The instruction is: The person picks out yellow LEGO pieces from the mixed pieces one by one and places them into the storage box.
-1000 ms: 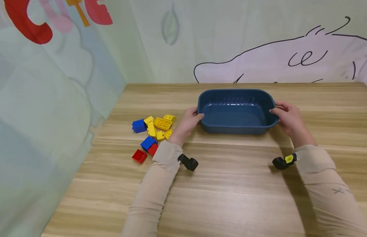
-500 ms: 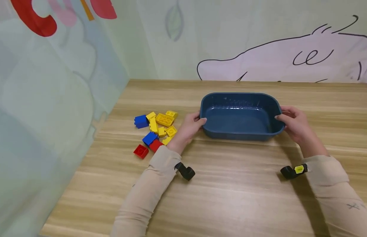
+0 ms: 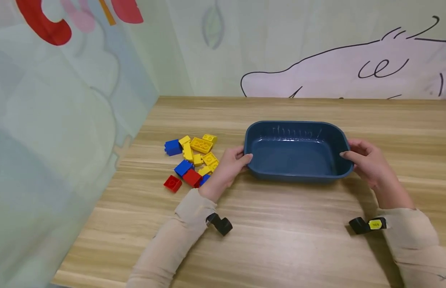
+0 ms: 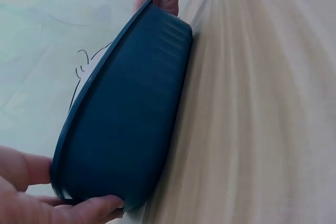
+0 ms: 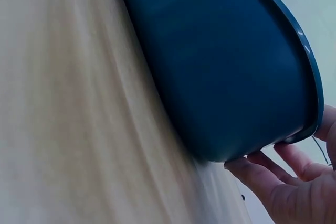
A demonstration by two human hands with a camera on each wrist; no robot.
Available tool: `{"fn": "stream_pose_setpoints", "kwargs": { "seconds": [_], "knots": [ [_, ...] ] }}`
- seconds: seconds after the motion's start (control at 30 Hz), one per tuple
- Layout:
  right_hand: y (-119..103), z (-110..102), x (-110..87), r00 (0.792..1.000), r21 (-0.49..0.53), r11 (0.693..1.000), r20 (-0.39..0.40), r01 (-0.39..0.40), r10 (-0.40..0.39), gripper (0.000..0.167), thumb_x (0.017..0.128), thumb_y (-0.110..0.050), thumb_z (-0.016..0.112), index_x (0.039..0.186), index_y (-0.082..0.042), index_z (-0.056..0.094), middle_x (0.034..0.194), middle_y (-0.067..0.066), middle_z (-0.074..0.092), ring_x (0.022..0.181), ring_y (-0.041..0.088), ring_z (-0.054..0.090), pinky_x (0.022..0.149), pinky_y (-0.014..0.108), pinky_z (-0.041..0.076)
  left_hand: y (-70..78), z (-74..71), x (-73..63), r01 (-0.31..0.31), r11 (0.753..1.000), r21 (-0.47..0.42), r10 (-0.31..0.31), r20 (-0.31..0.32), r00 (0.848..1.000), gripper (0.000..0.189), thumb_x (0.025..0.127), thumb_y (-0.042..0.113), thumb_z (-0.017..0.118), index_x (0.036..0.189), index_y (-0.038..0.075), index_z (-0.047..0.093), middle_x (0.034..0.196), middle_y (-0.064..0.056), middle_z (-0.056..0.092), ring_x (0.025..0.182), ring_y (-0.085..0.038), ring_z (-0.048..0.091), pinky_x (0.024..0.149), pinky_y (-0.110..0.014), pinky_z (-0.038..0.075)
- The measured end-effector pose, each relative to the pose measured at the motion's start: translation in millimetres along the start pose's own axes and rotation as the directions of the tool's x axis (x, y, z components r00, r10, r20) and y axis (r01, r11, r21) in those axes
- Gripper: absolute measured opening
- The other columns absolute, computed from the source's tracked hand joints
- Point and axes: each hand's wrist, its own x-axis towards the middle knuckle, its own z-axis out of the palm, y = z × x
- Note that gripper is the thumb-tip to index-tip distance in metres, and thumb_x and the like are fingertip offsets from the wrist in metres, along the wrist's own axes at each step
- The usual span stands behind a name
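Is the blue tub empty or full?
Empty: nothing lies inside the blue tub, and the toy bricks are outside it.

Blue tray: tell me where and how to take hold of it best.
Best, I'd judge, by the rim at both short ends of the blue tray, one hand from each side, as the left hand and right hand grip it now: thumbs over the rim, fingers outside against the walls. It is long and open-topped, so gripping opposite ends should keep it level.

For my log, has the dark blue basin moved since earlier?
Yes, the dark blue basin has moved farther from the tabletop's back edge, toward the front.
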Motion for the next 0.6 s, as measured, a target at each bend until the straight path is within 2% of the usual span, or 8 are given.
{"fn": "stream_pose_setpoints", "kwargs": {
  "seconds": [0.27, 0.47, 0.6],
  "knots": [
    [1, 1, -13.8, 1.0, -0.094, 0.996, -0.024, 0.001, -0.004, 0.024, 0.086, 0.0, 0.062, 0.099, -0.02, 0.06, 0.091, -0.011, 0.06, 0.077, 0.005, 0.054, 0.061, 0.019, 0.052, -2.8, 0.7, -12.7, 0.01, 1.0, 0.006, -0.01, 0.009, 1.0, 0.04, 0.095, 0.001, 0.049, 0.133, -0.007, 0.044, 0.124, -0.023, 0.055, 0.105, -0.032, 0.059, 0.085, -0.037, 0.049],
    [6, 0, -23.9, 1.0, -0.088, 0.996, -0.007, 0.023, -0.024, 0.026, 0.087, 0.002, 0.059, 0.098, -0.021, 0.062, 0.091, -0.01, 0.061, 0.075, 0.005, 0.055, 0.06, 0.019, 0.052, -3.6, -0.3, -20.3, 0.041, 0.999, 0.014, -0.041, 0.016, 0.999, 0.044, 0.095, 0.003, 0.049, 0.138, -0.004, 0.039, 0.131, -0.019, 0.052, 0.111, -0.03, 0.056, 0.088, -0.038, 0.047],
    [9, 2, -29.1, 0.998, -0.032, 0.998, 0.014, 0.054, -0.054, 0.029, 0.086, 0.007, 0.057, 0.096, -0.019, 0.064, 0.093, -0.008, 0.061, 0.076, 0.007, 0.056, 0.06, 0.02, 0.053, -4.4, -1.5, -25.8, 0.057, 0.998, 0.026, -0.058, 0.007, 0.998, 0.045, 0.096, 0.005, 0.049, 0.139, -0.003, 0.039, 0.132, -0.018, 0.051, 0.112, -0.029, 0.056, 0.088, -0.038, 0.047]
  ]
}}
